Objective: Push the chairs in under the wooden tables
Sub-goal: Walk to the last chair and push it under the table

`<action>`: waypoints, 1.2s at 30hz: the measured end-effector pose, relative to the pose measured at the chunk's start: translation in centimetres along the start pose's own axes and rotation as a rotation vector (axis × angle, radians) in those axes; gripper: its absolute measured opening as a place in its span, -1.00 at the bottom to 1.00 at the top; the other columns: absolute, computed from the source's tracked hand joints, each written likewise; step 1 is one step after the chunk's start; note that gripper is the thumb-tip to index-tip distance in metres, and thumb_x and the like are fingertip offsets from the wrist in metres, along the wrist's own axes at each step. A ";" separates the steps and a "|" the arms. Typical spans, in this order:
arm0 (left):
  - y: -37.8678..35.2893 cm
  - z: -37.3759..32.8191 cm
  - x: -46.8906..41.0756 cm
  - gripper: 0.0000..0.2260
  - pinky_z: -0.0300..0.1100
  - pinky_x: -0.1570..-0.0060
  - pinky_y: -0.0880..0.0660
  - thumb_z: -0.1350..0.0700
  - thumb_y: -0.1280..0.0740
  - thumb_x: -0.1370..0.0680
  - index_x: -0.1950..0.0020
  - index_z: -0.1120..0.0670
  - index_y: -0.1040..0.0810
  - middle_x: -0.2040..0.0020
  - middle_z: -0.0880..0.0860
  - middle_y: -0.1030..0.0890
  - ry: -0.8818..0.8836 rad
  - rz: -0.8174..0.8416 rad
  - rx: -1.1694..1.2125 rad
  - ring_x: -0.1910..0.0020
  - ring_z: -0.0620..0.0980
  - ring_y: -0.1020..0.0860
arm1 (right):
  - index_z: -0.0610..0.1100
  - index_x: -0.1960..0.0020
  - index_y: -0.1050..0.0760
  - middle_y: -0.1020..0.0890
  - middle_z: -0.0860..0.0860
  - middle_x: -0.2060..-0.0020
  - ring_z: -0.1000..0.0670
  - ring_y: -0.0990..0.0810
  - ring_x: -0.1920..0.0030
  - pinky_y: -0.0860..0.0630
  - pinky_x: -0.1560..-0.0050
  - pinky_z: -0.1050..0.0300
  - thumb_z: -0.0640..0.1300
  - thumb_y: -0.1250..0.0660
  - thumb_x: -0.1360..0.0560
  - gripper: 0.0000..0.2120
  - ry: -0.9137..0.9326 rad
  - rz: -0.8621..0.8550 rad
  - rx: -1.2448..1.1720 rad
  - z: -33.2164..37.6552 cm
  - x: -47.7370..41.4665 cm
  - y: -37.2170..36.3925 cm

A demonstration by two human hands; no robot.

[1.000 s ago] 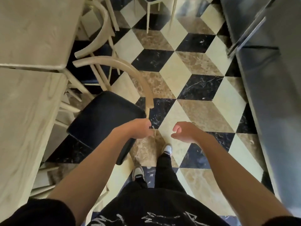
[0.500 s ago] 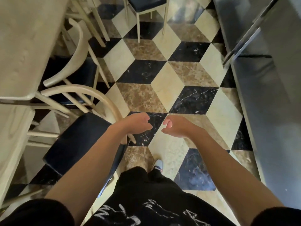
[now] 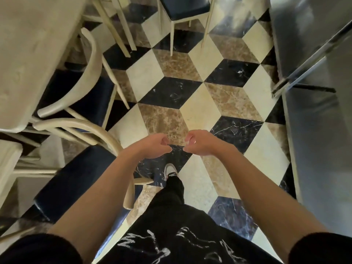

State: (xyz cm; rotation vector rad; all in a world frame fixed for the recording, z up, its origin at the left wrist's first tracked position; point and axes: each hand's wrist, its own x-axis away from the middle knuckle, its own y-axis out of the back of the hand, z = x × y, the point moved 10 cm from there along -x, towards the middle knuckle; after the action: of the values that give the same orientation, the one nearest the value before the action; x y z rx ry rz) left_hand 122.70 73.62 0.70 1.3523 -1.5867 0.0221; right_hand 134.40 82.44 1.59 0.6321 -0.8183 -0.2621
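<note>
A pale wooden chair with a dark blue seat [image 3: 76, 178] and a curved backrest [image 3: 82, 126] stands at my lower left, partly under the near wooden table [image 3: 7, 159]. A second, similar chair [image 3: 89, 73] sits tucked against the far wooden table [image 3: 34, 44]. A third chair [image 3: 184, 8] stands at the top, out on the floor. My left hand [image 3: 154, 145] and my right hand [image 3: 200, 142] hover close together over the floor, both curled and holding nothing. My left forearm crosses over the near chair's backrest.
The floor [image 3: 190, 115] is a cube pattern of black, cream and brown marble tiles. A shiny metal counter [image 3: 320, 130] runs along the right side. My foot in a white shoe [image 3: 170, 169] stands on a black tile.
My left hand has come off the near chair's backrest end and both hands have drawn closer together. The view has moved forward, so the near chair now lies lower and further left.
</note>
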 end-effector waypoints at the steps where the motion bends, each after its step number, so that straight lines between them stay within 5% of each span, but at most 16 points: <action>1: 0.6 0.2 -0.6 -0.61 -0.01 -0.18 -0.51 -0.01 -0.30 -0.59 -0.39 0.06 -0.42 -0.32 0.06 -0.53 0.002 -0.005 0.015 -0.17 0.05 -0.53 | -0.22 -0.21 -0.53 -0.63 -0.11 -0.13 -0.15 -0.58 -0.13 -0.54 -0.14 -0.05 -0.04 -0.39 -0.50 -0.64 0.019 0.002 0.019 0.5 -1.1 0.8; 8: 4.3 2.1 -3.6 -0.57 -0.10 -0.17 -0.44 0.02 -0.34 -0.55 -0.40 0.08 -0.43 -0.30 0.06 -0.56 0.067 -0.039 0.152 -0.17 0.00 -0.52 | -0.14 -0.26 -0.53 -0.55 0.02 -0.02 0.01 -0.52 0.00 -0.41 0.01 0.17 -0.03 -0.40 -0.51 -0.63 0.160 0.039 0.141 4.8 -8.2 4.4; 16: 7.7 6.3 -2.0 -0.66 -0.07 -0.18 -0.44 0.03 -0.32 -0.58 -0.33 0.06 -0.44 -0.25 0.02 -0.58 0.180 -0.197 0.353 -0.14 0.01 -0.54 | -0.08 -0.24 -0.50 -0.59 0.00 -0.05 -0.02 -0.58 -0.06 -0.49 -0.04 0.11 -0.05 -0.43 -0.49 -0.65 0.307 0.171 0.259 11.0 -14.2 4.0; 22: 6.6 12.5 1.9 -0.55 -0.09 -0.15 -0.41 -0.08 -0.35 -0.55 -0.39 0.05 -0.42 -0.23 0.05 -0.60 0.406 -0.333 0.560 -0.17 0.04 -0.55 | -0.06 -0.29 -0.49 -0.58 0.02 -0.10 -0.02 -0.57 -0.09 -0.53 -0.18 0.02 -0.05 -0.41 -0.47 -0.60 0.455 0.307 0.413 18.3 -17.2 1.3; 29: 1.2 16.9 8.4 -0.55 -0.08 -0.12 -0.43 -0.07 -0.39 -0.48 -0.34 0.00 -0.47 -0.19 -0.03 -0.59 0.716 -0.574 0.884 -0.17 0.02 -0.55 | -0.04 -0.23 -0.53 -0.58 0.04 -0.12 -0.01 -0.54 -0.13 -0.45 -0.10 0.07 -0.01 -0.40 -0.46 -0.65 0.623 0.490 0.486 26.2 -19.0 -4.7; 36: -8.3 17.0 14.1 -0.70 -0.10 -0.04 -0.46 -0.07 -0.33 -0.49 -0.17 0.02 -0.55 -0.01 -0.05 -0.58 1.212 -1.041 1.287 -0.02 0.00 -0.53 | -0.14 -0.10 -0.48 -0.56 0.03 0.13 0.02 -0.54 0.12 -0.51 0.21 0.14 0.06 -0.38 -0.50 -0.69 0.393 0.499 0.244 28.7 -22.7 -9.0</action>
State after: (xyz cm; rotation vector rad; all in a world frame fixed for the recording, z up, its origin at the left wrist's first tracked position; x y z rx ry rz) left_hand 119.74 50.51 -2.77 2.2373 0.4300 1.1206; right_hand 98.06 73.51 -2.74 0.6571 -0.6046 0.4121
